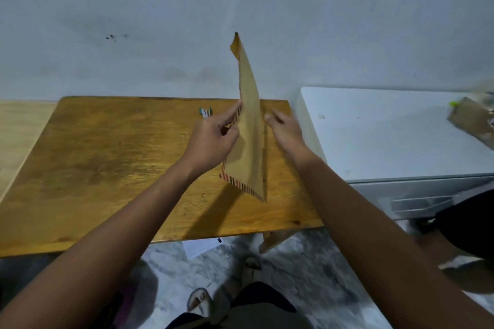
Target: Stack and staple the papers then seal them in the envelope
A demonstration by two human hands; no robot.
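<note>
A pale wall (187, 21) fills the upper half of the view, with a few dark specks on it. Below it stands a wooden counter (107, 168), its varnished top yellow-brown and streaked. To the right sits a white cabinet (387, 136), with a brownish item at its far right edge that is too blurred to name.

Both forearms reach forward from the bottom corners and meet over the right half of the counter. The left hand (213, 139) is curled, thumb and fingers pinching the striped left edge of the brown envelope (250, 120). The right hand (284, 128) touches the envelope's right edge with its fingers bent toward it; how firmly it grips cannot be told.

The envelope is held in the air above the counter, stood nearly upright and seen almost edge-on. Its top tip leans slightly left and curls. A red-and-dark striped border runs along its left and lower edges.

A white sheet of paper (199, 247) lies on the floor under the counter's near edge. Two pens (206, 111) lie on the counter just behind the left hand.
</note>
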